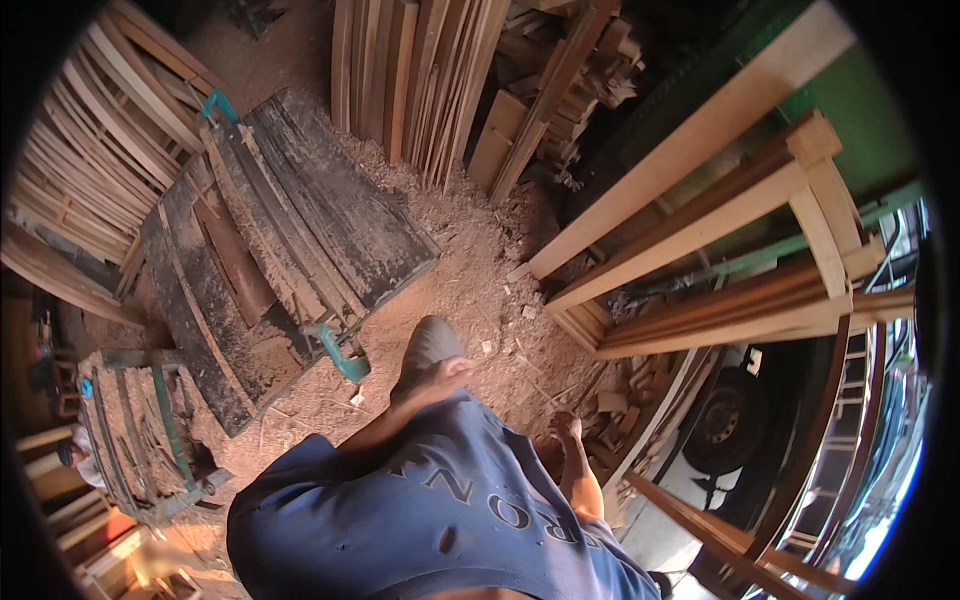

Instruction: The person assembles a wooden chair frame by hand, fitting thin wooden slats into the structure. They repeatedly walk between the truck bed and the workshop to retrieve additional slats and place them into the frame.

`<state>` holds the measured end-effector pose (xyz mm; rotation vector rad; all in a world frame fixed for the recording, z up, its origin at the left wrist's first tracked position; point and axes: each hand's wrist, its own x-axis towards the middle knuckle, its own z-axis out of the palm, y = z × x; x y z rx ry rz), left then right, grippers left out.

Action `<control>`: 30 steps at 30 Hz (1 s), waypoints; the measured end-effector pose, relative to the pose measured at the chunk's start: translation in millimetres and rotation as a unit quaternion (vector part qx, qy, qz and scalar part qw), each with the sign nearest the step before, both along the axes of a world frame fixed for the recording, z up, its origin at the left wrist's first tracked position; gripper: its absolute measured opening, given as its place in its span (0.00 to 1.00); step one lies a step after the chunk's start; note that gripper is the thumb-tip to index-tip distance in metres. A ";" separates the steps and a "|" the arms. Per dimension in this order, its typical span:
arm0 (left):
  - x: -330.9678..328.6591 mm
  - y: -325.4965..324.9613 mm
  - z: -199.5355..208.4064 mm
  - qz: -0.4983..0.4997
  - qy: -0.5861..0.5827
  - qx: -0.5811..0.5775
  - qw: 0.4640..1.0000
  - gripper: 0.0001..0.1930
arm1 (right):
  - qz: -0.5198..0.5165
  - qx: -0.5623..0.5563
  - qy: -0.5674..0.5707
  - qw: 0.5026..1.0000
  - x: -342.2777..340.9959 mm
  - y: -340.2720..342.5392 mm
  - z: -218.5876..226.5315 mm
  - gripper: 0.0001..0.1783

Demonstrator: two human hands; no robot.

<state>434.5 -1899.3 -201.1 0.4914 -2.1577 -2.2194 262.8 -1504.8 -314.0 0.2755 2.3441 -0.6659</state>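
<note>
My left hand (445, 376) hangs in front of my body, over my grey-clad left leg (430, 345). Its fingers look curled in, and nothing shows in them. On the other side, my right hand (567, 428) hangs low beside my blue shirt (420, 500), near wood offcuts (618, 408). It is small in the picture, so its finger pose is unclear; no held thing shows. Ahead and left of my left hand stands a dark, dusty workbench (380, 240). Wooden strips (275, 225) lie across it, with a teal clamp (345, 355) at the near edge and another clamp (218, 105) at the far edge.
Sawdust and chips cover the floor (470, 260). Upright boards (410, 80) lean at the back. Long beams and a joined wooden frame (720, 220) jut in from the right, close to a vehicle wheel (722, 425). Curved wood pieces (110, 130) are stacked at the far left.
</note>
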 end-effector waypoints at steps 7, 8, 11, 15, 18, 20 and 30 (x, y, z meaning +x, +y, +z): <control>-112.5 -113.4 5.8 0.157 -0.076 -0.012 0.985 0.17 | 0.303 -0.026 0.175 0.936 -291.2 -222.3 58.5 0.16; -126.1 -121.1 13.7 0.191 -0.077 0.007 0.979 0.16 | 0.374 0.056 0.182 0.907 -308.0 -260.2 70.8 0.17; -172.3 -155.2 38.1 0.272 -0.058 0.051 0.959 0.17 | 0.493 0.005 0.232 0.838 -348.3 -391.7 105.9 0.16; -201.3 -185.3 57.3 0.357 -0.106 0.026 0.928 0.19 | 0.592 -0.048 0.200 0.779 -388.3 -561.9 147.5 0.17; -212.2 -184.4 55.4 0.473 -0.157 0.126 0.858 0.19 | 0.720 -0.059 0.253 0.644 -418.2 -688.6 156.0 0.15; -222.9 -176.3 51.8 0.550 -0.161 -0.005 0.819 0.18 | 0.770 -0.094 0.339 0.533 -439.1 -772.6 150.7 0.11; -380.6 -164.3 54.6 0.785 -0.287 0.145 0.530 0.12 | 0.917 0.087 0.315 0.229 -516.1 -1107.5 72.5 0.11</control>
